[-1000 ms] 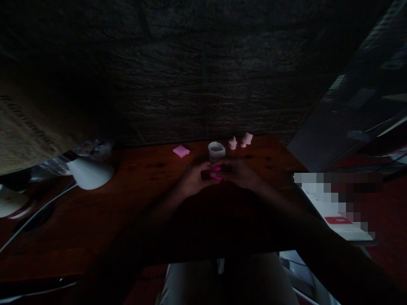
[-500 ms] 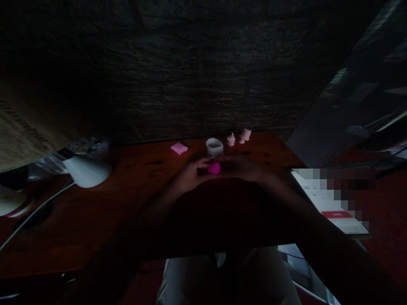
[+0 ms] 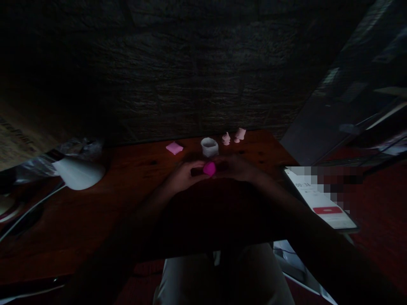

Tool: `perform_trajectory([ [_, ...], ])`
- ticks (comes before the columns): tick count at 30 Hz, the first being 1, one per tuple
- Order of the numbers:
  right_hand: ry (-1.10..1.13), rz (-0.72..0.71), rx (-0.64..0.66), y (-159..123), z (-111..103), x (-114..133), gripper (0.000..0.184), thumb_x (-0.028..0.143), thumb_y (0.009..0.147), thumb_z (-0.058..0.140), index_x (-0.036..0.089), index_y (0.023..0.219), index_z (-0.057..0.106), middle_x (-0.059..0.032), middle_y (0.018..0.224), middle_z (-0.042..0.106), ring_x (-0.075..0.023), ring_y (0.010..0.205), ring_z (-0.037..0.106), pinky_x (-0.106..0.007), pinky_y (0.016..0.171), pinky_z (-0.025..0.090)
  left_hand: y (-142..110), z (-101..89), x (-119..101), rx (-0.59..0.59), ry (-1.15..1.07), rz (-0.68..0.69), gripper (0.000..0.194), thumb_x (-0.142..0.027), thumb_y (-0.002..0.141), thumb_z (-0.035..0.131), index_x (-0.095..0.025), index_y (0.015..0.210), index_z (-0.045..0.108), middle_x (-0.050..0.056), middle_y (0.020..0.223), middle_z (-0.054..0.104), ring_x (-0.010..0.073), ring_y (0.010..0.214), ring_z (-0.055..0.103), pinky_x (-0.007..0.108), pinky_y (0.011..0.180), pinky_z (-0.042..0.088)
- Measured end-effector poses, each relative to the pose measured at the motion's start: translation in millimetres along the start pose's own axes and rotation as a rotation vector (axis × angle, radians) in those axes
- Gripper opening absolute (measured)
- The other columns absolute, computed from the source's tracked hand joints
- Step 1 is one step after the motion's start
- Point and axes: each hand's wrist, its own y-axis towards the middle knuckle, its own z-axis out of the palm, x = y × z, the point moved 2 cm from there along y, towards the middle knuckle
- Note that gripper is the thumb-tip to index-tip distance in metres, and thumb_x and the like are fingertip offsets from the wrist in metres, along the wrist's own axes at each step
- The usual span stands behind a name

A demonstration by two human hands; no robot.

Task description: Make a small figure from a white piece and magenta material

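Observation:
Between my two hands is a small, bright pink lump of modelling clay [image 3: 209,169], rounded and smooth. My left hand [image 3: 187,174] pinches it from the left with thumb and fingers. From the other side my right hand [image 3: 235,167] closes on it, its fingertips in deep shadow. Just beyond the hands stands a white, cup-shaped piece [image 3: 210,149] with an open top. To its right are a small pale pink swirled figure [image 3: 226,139] and a pale pink lamp-shaped figure [image 3: 240,134]. A flat pink cushion-shaped piece [image 3: 174,148] lies to the left.
The wooden table [image 3: 133,178] backs onto a dark brick wall [image 3: 197,76]. At the left are a white cone-shaped object [image 3: 79,173] with a cable, clear plastic wrap [image 3: 81,147] and a brown printed bag or box [image 3: 19,135]. A lit phone [image 3: 321,199] lies at the right edge.
The view has turned slightly right, so the table's things appear shifted left. Both hands stay on the pink clay, with little visible change in their grip.

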Motion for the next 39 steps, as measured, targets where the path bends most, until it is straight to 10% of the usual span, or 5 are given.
perform_trajectory([
  [39, 0.071, -0.045, 0.07, 4, 6, -3, 0.034, 0.026, 0.083, 0.079, 0.021, 0.117, 0.075, -0.0034, 0.108, 0.08, -0.0204, 0.096, 0.075, -0.033, 0.087, 0.056, 2, -1.7, 11, -0.049, -0.195, -0.094, 0.024, -0.033, 0.079, 0.081, -0.022, 0.1, 0.081, 0.005, 0.11, 0.082, 0.0235, 0.102, 0.077, 0.041, 0.101, 0.058],
])
